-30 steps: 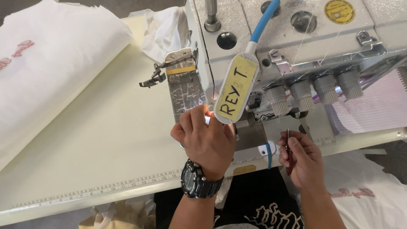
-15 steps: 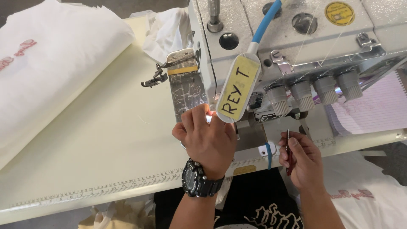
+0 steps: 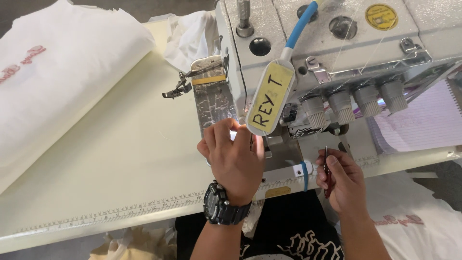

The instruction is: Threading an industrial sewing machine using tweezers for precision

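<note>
Little has shifted since the earlier frame: my left hand has edged a touch lower at the machine, the right hand has stayed put. From the head view, the left hand's back hides whatever its curled fingers touch under the needle area, so I cannot tell their grip. A lamp covers part of the machine front. Right fingers pinch thin tweezers, upright, just right of the blue band, at the table edge.
</note>
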